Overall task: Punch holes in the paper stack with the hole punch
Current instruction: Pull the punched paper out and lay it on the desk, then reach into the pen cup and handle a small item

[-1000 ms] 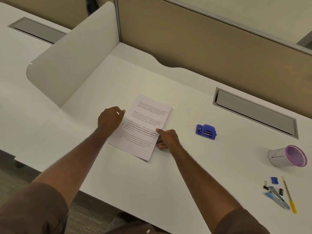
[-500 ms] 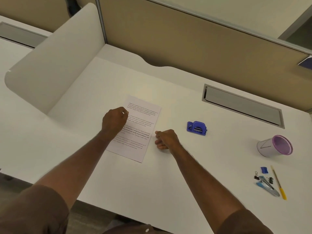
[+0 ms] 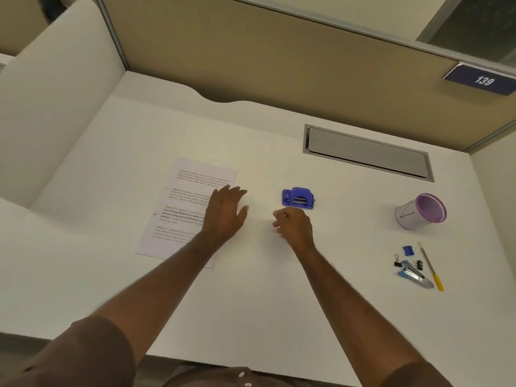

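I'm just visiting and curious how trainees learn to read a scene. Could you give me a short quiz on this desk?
1. True or false: the right hand is holding the hole punch.
2. Which lies nearest the left hand? A) paper stack B) purple cup C) yellow pencil
3. Fill in: the purple cup lies on its ____.

Key: 1 false, it is just short of it; 2 A; 3 side.

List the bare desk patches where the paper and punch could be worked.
Widest bare patch: the white desk near the front edge, between the forearms. Another lies between the small blue hole punch and the tipped purple-rimmed cup. Also free behind the printed paper stack. Crowded: the right corner with stapler, clips and yellow pencil.
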Demonstrator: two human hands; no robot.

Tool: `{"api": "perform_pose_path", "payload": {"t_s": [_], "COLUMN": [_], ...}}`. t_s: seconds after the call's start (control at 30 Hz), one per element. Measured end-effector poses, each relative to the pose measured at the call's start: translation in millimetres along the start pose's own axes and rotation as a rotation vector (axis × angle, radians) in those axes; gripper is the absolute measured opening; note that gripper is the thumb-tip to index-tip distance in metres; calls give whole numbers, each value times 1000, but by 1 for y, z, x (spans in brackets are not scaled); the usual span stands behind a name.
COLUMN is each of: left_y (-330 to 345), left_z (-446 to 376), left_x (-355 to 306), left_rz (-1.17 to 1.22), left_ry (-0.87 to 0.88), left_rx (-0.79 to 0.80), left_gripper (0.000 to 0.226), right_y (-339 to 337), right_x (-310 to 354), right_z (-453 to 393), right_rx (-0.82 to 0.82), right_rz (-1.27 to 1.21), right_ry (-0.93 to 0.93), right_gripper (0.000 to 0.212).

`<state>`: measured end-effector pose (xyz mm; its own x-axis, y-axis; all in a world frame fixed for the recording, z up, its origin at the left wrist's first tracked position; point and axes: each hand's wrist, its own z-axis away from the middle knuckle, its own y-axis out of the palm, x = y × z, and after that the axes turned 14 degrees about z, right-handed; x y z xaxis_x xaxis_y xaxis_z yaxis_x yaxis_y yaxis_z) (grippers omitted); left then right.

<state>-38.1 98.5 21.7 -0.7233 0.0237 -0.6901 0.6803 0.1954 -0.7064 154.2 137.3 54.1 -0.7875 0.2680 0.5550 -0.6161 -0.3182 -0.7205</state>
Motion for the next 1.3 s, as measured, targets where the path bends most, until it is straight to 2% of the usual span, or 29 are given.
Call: {"api": "perform_pose_path", "payload": {"t_s": [0.17,0.3,0.43,0.67,0.9,1.0,1.13,1.2,1.3], "left_y": [42,67,80,90,92,92,92,92,92], "left_z": [1,12,21,23,24,24,23,23,23], "left_x": [-12,-11,-7,6,10,10,10,10,10], "left_rz": [-177,-239,-277,-299,-292,-297,-298,-293,-271], "left_ry": [-52,-38,-20,39,59,57,56,59,65], "left_rx": [246,322,306,223,190,189,187,179,170], "left_gripper": [70,77,77,77,76,76,76,76,76], "right_y": [-24,-34,-36,-18,1,0,2,4,8], "right_x": [-47,-84,-115,-129,-103,-99,-102,-106,-116], "right_z": [5,10,16,17,9,6,11,20,42], "right_rx": [-167,-286,-384,-393,-388,-439,-327,-293,-282], "right_rz": [-38,-61,-121,-160,-362,-60,574,693,737], "right_ry": [1,20,-34,-211,-133,-245,-447,-561,-711], "right_gripper": [25,27,26,19,22,23,36,42,49]}}
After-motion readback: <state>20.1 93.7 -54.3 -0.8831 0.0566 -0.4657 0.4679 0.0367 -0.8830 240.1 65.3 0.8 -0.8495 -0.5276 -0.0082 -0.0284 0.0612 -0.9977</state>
